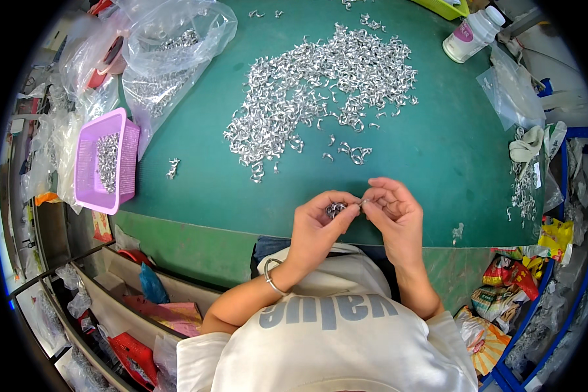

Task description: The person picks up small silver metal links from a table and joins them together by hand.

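Observation:
Close to the table's near edge, my left hand [310, 225] is curled around several small curved silvery metal pieces [335, 209], which show in its palm. Its thumb and forefinger meet the fingertips of my right hand [398, 219]. Between the two hands' fingertips sits one tiny metal piece [362, 203], pinched by the right thumb and forefinger; its exact shape is too small to tell. The other right fingers are loosely bent. Beyond my hands, a large loose pile of the same curved pieces [320, 85] spreads over the green tabletop [451, 150], with a few strays nearer me.
At the left edge stands a purple plastic basket [130, 160] holding more pieces. Behind it lies a clear plastic bag [209, 32], partly filled with them. A white bottle [462, 44] stands at the far right. Metal parts [522, 189] and pale gloves [526, 145] lie along the right edge.

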